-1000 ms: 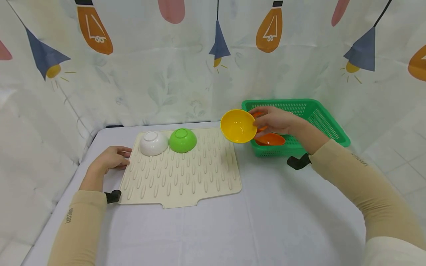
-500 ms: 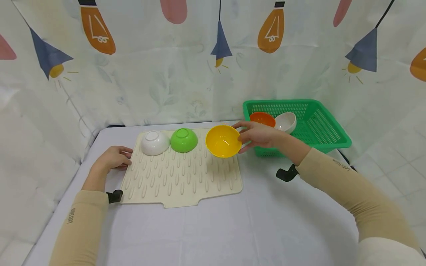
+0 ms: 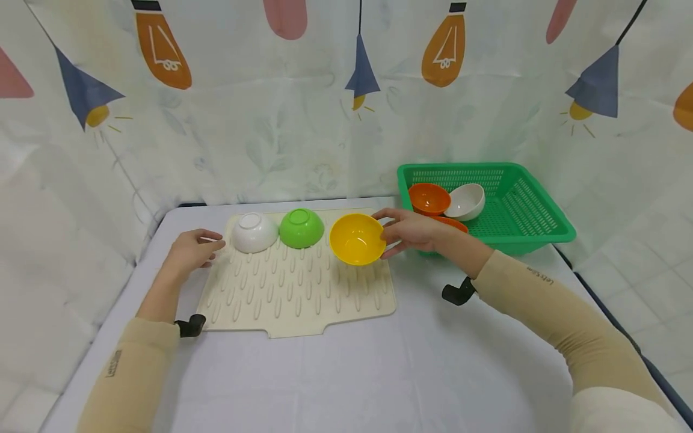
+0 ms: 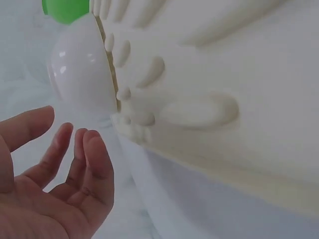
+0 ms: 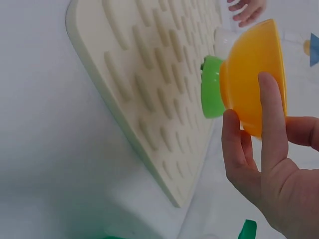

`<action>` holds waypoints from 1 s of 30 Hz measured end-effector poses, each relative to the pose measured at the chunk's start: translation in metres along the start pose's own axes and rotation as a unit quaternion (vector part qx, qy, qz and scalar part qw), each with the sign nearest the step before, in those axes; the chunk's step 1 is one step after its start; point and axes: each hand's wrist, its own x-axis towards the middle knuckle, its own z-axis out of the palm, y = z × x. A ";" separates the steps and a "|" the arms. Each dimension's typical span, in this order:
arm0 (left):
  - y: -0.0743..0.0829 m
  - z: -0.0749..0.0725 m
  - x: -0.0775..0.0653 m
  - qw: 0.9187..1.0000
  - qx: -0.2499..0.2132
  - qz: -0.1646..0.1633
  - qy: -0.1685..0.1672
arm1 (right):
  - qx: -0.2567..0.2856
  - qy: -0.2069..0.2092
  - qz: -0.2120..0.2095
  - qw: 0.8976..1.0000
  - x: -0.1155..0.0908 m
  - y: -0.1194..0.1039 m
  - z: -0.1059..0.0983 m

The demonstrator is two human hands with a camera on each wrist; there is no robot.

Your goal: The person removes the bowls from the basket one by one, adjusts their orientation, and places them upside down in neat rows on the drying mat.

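A yellow bowl [image 3: 357, 239] is held by its right side in my right hand [image 3: 414, 231], mouth up and tilted toward me, over the right part of the cream ridged drying mat [image 3: 295, 294]. In the right wrist view the thumb and fingers grip the yellow bowl [image 5: 251, 74] at rim and side. Upside down on the mat's back left sit a white bowl [image 3: 254, 233] and a green bowl [image 3: 301, 230], side by side. My left hand [image 3: 192, 249] hovers at the mat's left edge, fingers loosely bent, holding nothing; the left wrist view has it apart from the white bowl [image 4: 82, 64].
A green plastic basket [image 3: 525, 237] stands at the back right. In it lie an orange bowl [image 3: 428, 198], a white bowl [image 3: 467, 202] and another orange piece [image 3: 452, 223], partly hidden by my right hand. A patterned curtain [image 3: 303, 120] hangs behind the white-covered table [image 3: 357, 379].
My right hand has carried the yellow bowl left and toward me, from the basket's edge to above the mat. My left hand has shifted slightly up and right at the mat's edge.
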 end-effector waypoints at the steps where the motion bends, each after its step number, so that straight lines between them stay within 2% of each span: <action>1: 0.003 0.003 -0.002 1.000 -0.014 0.008 0.001 | 0.001 0.002 0.001 1.000 0.000 0.000 0.001; 4: 0.013 0.012 -0.009 0.998 -0.054 0.026 0.001 | 0.006 0.003 0.001 1.000 0.002 0.002 0.003; 7: 0.026 0.024 -0.017 0.993 -0.112 0.035 -0.016 | 0.009 0.002 -0.003 1.000 0.002 0.004 0.005; 12: 0.050 0.042 -0.029 0.977 -0.197 0.037 -0.071 | 0.012 -0.002 -0.013 1.000 0.003 0.007 0.010; 18: 0.075 0.066 -0.034 0.956 -0.254 0.044 -0.139 | 0.032 -0.009 -0.017 0.999 0.003 0.012 0.014; 21: 0.086 0.081 -0.035 0.940 -0.286 0.036 -0.182 | 0.044 -0.011 -0.016 0.999 0.002 0.016 0.016; 25: 0.098 0.098 -0.037 0.909 -0.332 0.026 -0.252 | 0.054 -0.011 -0.020 0.998 0.001 0.020 0.019; 27: 0.102 0.104 -0.038 0.896 -0.345 0.024 -0.279 | 0.058 -0.013 -0.022 0.998 0.000 0.022 0.020; 30: 0.106 0.113 -0.038 0.885 -0.352 0.025 -0.303 | 0.064 -0.014 -0.023 0.998 0.000 0.025 0.023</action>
